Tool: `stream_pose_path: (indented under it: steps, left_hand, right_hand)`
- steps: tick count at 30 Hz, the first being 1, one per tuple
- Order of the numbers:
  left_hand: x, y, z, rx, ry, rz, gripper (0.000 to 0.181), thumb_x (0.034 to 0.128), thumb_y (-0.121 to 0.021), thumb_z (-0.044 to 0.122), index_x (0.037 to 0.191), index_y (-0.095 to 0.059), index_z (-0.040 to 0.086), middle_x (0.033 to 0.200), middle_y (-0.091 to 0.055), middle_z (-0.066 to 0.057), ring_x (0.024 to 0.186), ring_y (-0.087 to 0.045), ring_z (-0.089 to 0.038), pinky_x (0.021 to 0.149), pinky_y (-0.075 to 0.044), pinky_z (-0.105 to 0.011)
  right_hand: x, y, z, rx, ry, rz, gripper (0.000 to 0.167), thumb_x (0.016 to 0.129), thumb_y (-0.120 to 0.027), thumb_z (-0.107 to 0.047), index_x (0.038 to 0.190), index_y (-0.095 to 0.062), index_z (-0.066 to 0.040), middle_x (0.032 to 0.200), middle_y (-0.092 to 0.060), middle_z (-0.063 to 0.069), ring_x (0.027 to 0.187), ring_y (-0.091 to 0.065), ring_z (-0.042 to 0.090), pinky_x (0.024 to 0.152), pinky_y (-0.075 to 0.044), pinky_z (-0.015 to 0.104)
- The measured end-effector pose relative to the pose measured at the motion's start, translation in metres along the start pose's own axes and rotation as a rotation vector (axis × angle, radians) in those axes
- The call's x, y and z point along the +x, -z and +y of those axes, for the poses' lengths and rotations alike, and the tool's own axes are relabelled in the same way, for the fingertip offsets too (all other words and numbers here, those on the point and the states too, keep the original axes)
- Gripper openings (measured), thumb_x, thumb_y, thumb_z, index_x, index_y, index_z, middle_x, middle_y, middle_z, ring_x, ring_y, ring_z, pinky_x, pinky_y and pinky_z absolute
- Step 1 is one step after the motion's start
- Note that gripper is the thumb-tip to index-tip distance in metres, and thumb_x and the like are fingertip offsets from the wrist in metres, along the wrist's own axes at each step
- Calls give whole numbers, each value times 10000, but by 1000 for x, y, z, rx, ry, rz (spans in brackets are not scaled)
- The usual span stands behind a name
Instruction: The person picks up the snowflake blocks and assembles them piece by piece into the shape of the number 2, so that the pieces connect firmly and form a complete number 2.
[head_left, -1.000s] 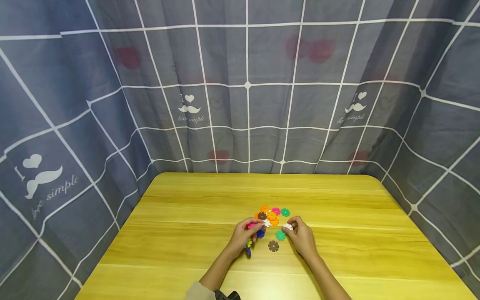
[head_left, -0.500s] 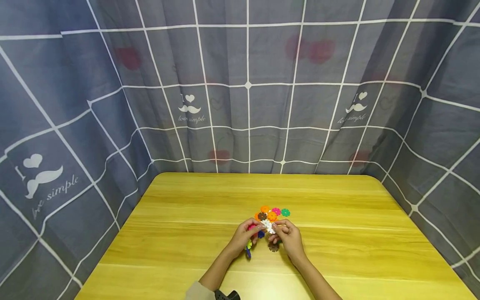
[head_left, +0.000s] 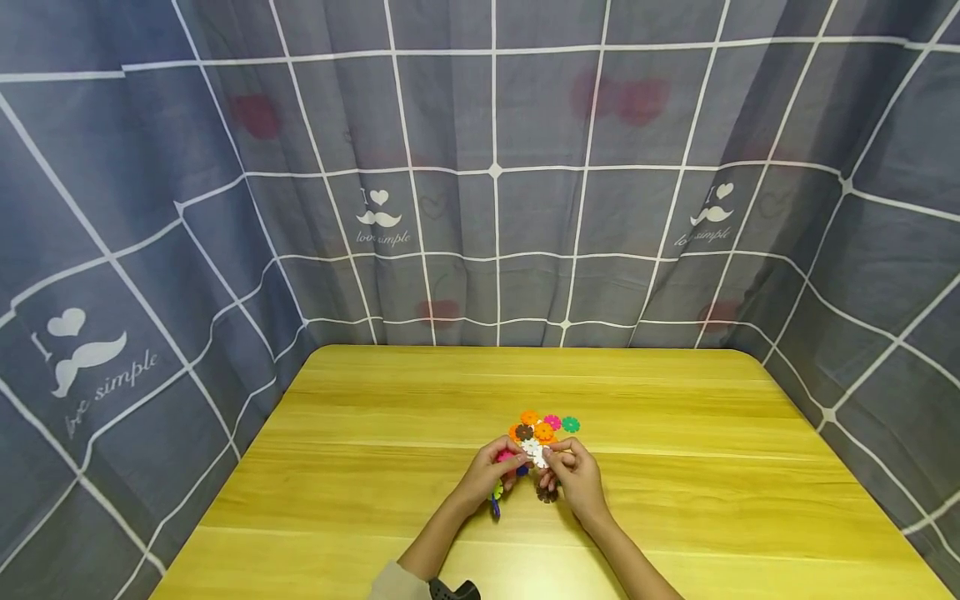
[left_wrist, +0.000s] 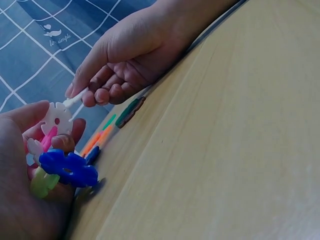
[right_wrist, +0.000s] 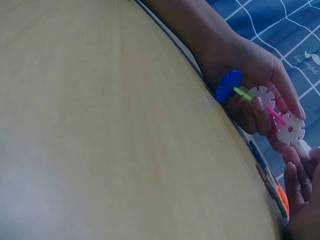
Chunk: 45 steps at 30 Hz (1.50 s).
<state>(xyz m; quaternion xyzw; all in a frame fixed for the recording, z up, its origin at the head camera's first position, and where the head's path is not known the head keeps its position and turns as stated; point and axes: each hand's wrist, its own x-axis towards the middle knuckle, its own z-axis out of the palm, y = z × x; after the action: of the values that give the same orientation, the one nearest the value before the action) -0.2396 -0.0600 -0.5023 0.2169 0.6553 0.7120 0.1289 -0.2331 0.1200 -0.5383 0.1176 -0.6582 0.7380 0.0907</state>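
Right hand (head_left: 581,479): in it comes from the side, pinching a white disc (left_wrist: 76,98)!
Left hand (head_left: 483,473): steady, gripping the chain of notched discs (left_wrist: 70,168), with another white piece, the end disc (left_wrist: 55,118), at its tip.
White pair: apart a second ago, now meeting between the hands.
Joining: looks under way; whether the notches are seated, can't tell.
Loose discs (head_left: 543,432): on the table (head_left: 375,417), just beyond the hands.

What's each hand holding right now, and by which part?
The left hand holds a chain of joined flower discs, pinched at its white end disc. The right hand pinches another white disc by its edge.
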Motion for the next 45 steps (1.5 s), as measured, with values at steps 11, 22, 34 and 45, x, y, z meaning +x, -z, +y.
stream_pose_path:
  steps: [11, 22, 34, 45]
  left_hand:
    - [-1, 2, 2, 31, -17, 4, 188, 935, -527, 65, 950, -521, -122, 756, -455, -361, 523, -412, -139, 480, -372, -196]
    - [-2, 1, 2, 29, -45, -14, 218, 918, -547, 31, 933, -485, -178, 689, -486, -99, 504, -409, -90, 466, -369, -174]
    - [5, 3, -14, -76, 34, 39, 329, 918, -552, 78, 1191, -472, -88, 882, -585, -101, 529, -505, -87, 495, -426, -188]
    - [8, 7, -21, -124, 92, 96, 251, 919, -551, 113, 1056, -544, -97, 788, -539, -26, 531, -485, -76, 496, -430, -179]
  right_hand:
    - [1, -4, -1, -12, 36, -34, 222, 895, -603, -92, 942, -504, 101, 645, -599, 258, 462, -579, 217, 414, -484, 302]
    - [-1, -7, 1, 12, 73, -73, 180, 899, -581, -35, 924, -485, 114, 635, -600, 240, 464, -585, 159, 405, -486, 296]
    - [-4, -5, -1, -73, 70, 55, 228, 875, -630, -100, 1040, -612, 57, 674, -603, 228, 504, -571, 203, 455, -483, 275]
    - [0, 8, 2, -383, 216, 139, 89, 859, -659, -102, 921, -703, -57, 685, -649, 18, 551, -566, 181, 480, -447, 213]
